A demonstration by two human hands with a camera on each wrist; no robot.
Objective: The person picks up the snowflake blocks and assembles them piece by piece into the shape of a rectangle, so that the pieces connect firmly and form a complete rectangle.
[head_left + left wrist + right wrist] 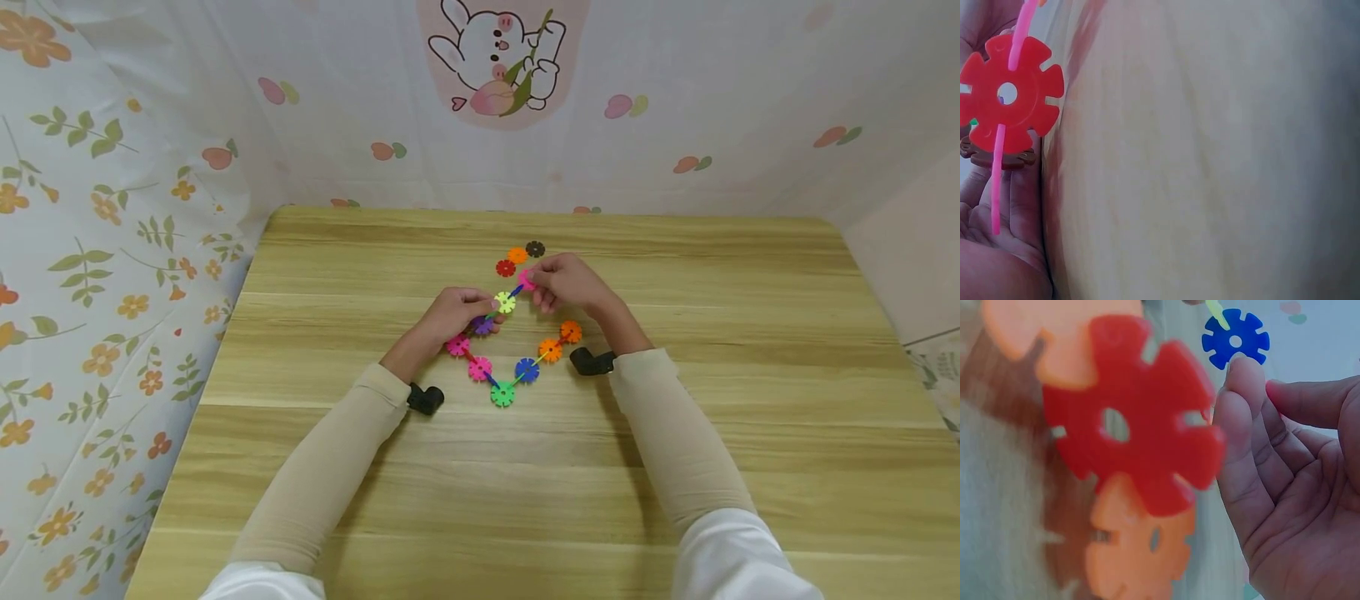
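Observation:
A chain of notched plastic snowflake discs, linked edge to edge, forms an open loop on the table. My left hand (452, 314) grips the chain at the yellow-green disc (507, 302), with a purple disc (482, 326) below its fingers. My right hand (572, 283) pinches a pink disc (527, 280), joined to the yellow-green one by a blue disc (1235, 341) seen edge-on from the head. The lower chain runs through a pink disc (480, 368), a green disc (503, 394) and a blue one to an orange disc (571, 331) at its right end.
Beyond the hands lie a loose red disc (506, 268), an orange disc (517, 255) and a black disc (535, 249). The wooden table (495, 500) meets a patterned curtain at its back edge. Black wrist cameras sit under both forearms.

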